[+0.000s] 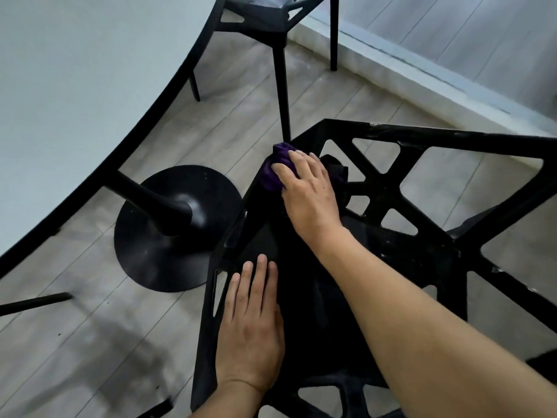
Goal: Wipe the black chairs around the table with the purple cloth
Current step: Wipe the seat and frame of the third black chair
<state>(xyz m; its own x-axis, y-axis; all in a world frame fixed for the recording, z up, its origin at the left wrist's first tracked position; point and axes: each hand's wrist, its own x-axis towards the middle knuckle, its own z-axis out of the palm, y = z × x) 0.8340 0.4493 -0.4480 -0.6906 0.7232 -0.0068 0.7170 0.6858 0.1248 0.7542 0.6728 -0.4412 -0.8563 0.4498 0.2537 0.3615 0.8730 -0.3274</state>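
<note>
A black chair (391,188) with a cut-out frame fills the lower right, seen from above. My right hand (310,188) presses the bunched purple cloth (275,167) onto the far corner of its seat, and the fingers cover most of the cloth. My left hand (251,321) lies flat, fingers straight, on the near left part of the seat. A second black chair (265,22) stands at the top, beside the table.
The pale round table (75,86) with a dark rim covers the upper left. Its black disc base (168,233) stands on the wood-look floor just left of the chair. A white ledge (422,73) runs along the upper right. Another chair leg (36,303) pokes in at left.
</note>
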